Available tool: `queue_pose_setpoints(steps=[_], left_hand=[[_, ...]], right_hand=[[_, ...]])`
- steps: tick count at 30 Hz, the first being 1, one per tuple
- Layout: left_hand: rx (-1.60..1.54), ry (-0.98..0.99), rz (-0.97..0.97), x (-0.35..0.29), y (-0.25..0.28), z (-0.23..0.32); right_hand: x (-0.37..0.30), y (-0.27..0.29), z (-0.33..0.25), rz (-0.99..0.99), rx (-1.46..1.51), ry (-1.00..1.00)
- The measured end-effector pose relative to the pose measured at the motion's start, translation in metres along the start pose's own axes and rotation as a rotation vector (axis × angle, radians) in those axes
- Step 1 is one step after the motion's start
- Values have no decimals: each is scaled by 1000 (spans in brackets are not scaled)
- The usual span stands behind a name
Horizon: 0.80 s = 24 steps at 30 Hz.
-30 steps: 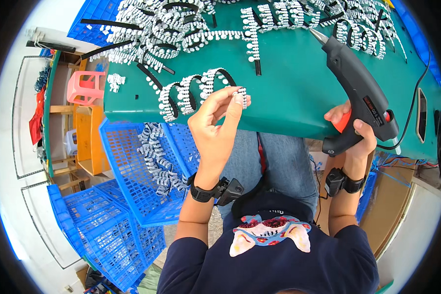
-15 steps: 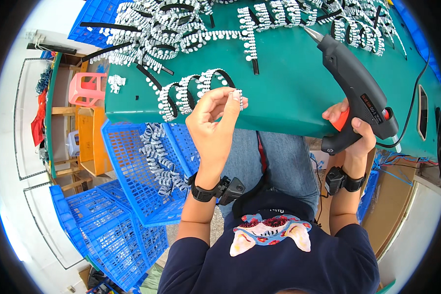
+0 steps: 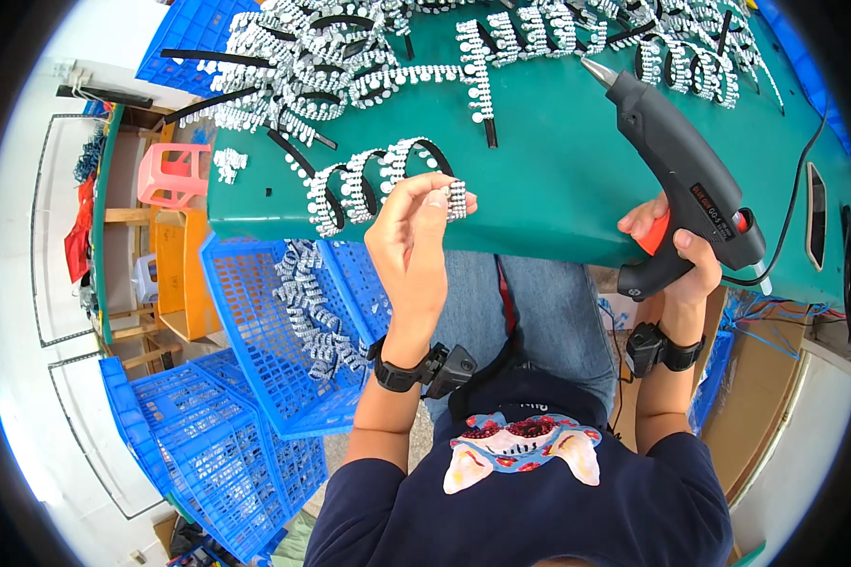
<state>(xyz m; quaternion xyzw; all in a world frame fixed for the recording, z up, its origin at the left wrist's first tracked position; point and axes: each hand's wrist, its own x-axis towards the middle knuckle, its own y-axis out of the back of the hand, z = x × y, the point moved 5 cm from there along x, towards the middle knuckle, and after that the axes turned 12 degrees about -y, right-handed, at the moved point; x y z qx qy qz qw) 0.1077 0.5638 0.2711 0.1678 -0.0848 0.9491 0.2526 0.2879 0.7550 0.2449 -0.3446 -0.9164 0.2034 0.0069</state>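
My left hand (image 3: 411, 236) pinches the end of a coiled black strip edged with white beads and rhinestones (image 3: 359, 189), above the table's near edge. The strip's loops trail to the left over the green tabletop. In my right hand (image 3: 683, 265) is a black hot glue gun (image 3: 681, 161), gripped by its handle with fingers at the orange trigger. Its metal nozzle points up and left, away from the strip end. A glue stick shows at its rear, and a cord runs off to the right.
Many similar beaded strips (image 3: 293, 66) are heaped at the table's far left, more at the far right (image 3: 695, 71). A phone-like dark object (image 3: 815, 217) lies on the right. Blue plastic crates (image 3: 246, 312) stand below on the left, one holding beaded coils (image 3: 312, 317). A pink stool (image 3: 172, 175) stands beyond.
My left hand has turned a little, so the strip's beaded end now faces up more broadly between the fingers. The glue gun has barely shifted.
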Motion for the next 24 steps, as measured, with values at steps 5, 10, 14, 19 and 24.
queue_pose_setpoints(steps=[5, 10, 14, 19, 24], left_hand=[[142, -3, -28, -2, -2, 1], [-67, -73, 102, -13, 23, 19], [-81, -124, 342, -20, 63, 63], [-295, -294, 381, -6, 112, 169], [-278, -488, 315, 60, 86, 212]], right_hand=[[1, 3, 2, 8, 16, 4], [-5, -5, 0, 29, 68, 9], [-4, 0, 0, 37, 96, 33], [-3, 0, 1, -97, 110, 33], [-2, 7, -1, -112, 100, 48]])
